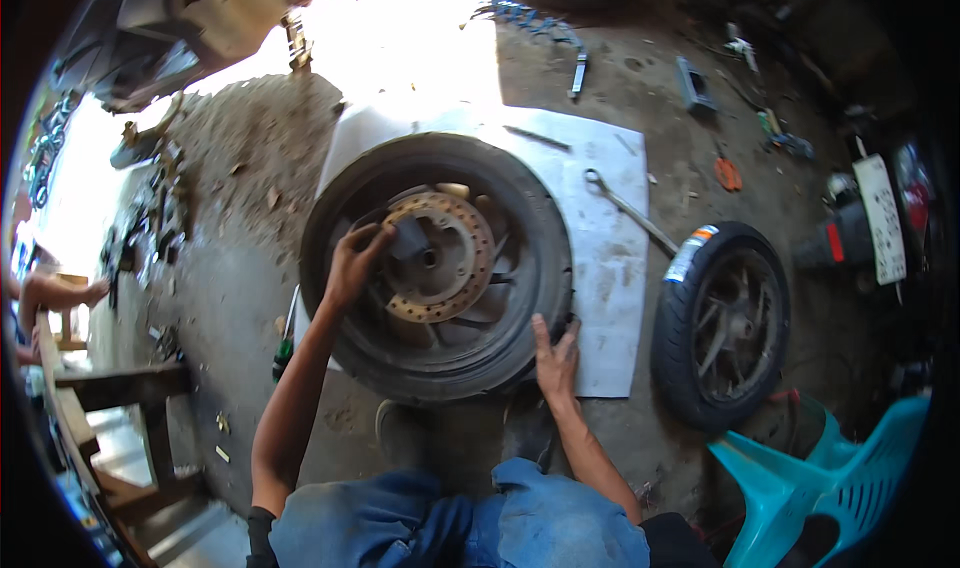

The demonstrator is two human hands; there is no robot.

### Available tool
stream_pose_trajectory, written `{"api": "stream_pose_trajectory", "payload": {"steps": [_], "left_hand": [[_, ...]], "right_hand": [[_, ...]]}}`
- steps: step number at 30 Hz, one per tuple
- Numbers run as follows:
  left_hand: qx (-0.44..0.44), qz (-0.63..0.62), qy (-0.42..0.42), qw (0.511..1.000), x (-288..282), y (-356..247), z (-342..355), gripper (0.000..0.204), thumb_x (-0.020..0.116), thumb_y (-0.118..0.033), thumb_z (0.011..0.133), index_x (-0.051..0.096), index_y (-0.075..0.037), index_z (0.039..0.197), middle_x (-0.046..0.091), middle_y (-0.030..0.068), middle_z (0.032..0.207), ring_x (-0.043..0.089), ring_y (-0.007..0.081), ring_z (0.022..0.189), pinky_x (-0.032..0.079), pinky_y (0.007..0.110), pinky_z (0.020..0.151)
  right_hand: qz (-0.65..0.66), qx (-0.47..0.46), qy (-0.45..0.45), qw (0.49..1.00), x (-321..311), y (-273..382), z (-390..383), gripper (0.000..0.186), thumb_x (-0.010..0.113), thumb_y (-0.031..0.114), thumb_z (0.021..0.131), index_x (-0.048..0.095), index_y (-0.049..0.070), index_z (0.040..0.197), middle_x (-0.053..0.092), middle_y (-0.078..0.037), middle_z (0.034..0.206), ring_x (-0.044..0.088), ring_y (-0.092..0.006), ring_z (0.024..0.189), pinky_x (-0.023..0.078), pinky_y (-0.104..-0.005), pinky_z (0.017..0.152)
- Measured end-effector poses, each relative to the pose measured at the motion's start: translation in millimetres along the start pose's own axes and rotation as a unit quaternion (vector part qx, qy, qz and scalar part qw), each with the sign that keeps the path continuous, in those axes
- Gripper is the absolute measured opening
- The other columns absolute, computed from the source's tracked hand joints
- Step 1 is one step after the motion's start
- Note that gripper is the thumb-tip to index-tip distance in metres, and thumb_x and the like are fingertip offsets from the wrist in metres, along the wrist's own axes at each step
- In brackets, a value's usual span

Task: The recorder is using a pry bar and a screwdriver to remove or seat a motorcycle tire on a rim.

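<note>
A motorcycle wheel with a worn black tyre (548, 258) lies flat on a white sheet (612, 318) in front of my feet. A rusty, golden-brown brake disc (478, 258) with small holes surrounds its hub, facing up. My left hand (352, 263) is over the disc's left side, its fingers closed on a small dark grey block-like piece (409, 240), somewhat blurred, whose kind I cannot make out. It hides part of the hub. At the tyre's lower right edge rests my right hand (557, 358), fingers outstretched and apart against the rubber.
A second wheel with tyre (722, 323) lies to the right, beside a turquoise plastic chair (830, 478). A long spanner (630, 211) crosses the sheet's right edge. A green-handled screwdriver (284, 356) lies left. Wooden bench (120, 388) and another person's foot (90, 293) at far left.
</note>
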State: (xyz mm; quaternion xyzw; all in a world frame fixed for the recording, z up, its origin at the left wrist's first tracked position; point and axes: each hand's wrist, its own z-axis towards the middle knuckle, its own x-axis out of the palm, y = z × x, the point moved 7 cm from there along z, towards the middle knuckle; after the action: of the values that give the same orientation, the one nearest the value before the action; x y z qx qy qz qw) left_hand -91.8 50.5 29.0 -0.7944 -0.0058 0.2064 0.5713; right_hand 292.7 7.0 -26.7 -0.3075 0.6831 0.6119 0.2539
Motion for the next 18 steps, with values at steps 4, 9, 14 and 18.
{"api": "stream_pose_trajectory", "payload": {"steps": [4,9,14,18], "left_hand": [[-0.016,-0.096,-0.082,0.992,13.6,26.2,28.0,0.063,0.07,-0.046,0.097,0.064,0.009,0.129,0.072,0.0175,0.113,0.068,0.0184,0.098,0.053,0.028,0.088],[0.008,-0.173,-0.191,0.966,7.2,31.9,17.8,0.061,0.07,-0.044,0.098,0.065,0.011,0.125,0.072,0.0141,0.105,0.069,0.0149,0.087,0.053,0.025,0.079],[-0.068,-0.218,-0.157,0.961,33.4,17.9,-42.3,0.051,0.068,-0.043,0.1,0.068,0.007,0.111,0.069,0.0072,0.093,0.063,0.013,0.085,0.051,0.027,0.077],[-0.112,-0.197,-0.096,0.969,47.6,0.2,-87.9,0.052,0.065,-0.044,0.101,0.069,0.006,0.115,0.069,0.0087,0.097,0.061,0.0138,0.088,0.05,0.029,0.081]], "right_hand": [[-0.015,-0.022,-0.003,1.0,5.5,-7.3,14.9,0.065,0.057,0.044,0.101,0.035,0.01,0.152,0.033,-0.048,0.146,0.053,-0.0644,0.114,0.046,-0.0574,0.101],[0.075,0.013,0.076,0.994,-16.8,-1.1,78.5,0.101,0.066,0.066,0.09,0.036,-0.01,0.15,0.047,-0.043,0.141,0.051,-0.0526,0.131,0.041,-0.0469,0.111],[0.076,0.05,0.138,0.986,-37.9,16.1,171.3,0.117,0.071,0.077,0.077,0.041,-0.008,0.15,0.052,-0.034,0.144,0.05,-0.0424,0.138,0.04,-0.0418,0.115],[0.007,-0.054,0.119,0.991,-36.8,49.8,220.9,0.099,0.071,0.072,0.08,0.054,-0.005,0.14,0.062,-0.033,0.13,0.063,-0.0431,0.122,0.05,-0.0442,0.103]]}}
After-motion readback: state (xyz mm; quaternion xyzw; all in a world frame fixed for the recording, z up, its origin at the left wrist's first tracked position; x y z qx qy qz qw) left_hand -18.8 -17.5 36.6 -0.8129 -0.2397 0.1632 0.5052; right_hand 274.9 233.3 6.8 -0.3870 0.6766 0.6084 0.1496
